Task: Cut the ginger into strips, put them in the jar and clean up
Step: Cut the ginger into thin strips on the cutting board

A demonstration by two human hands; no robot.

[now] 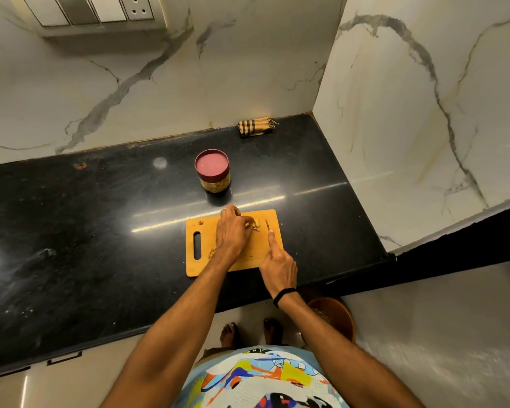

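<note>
An orange cutting board lies near the front edge of the black counter. My left hand lies over its middle, fingers curled onto a piece of ginger that shows pale yellow at my fingertips. My right hand grips a knife, forefinger stretched along its spine, the blade just right of the ginger. Small ginger scraps lie on the board left of my left wrist. A jar with a dark red lid, closed, stands behind the board with yellowish contents.
A folded checked cloth lies at the back against the marble wall. The counter ends at a marble side wall on the right. A brown bin stands on the floor below the counter edge, by my feet.
</note>
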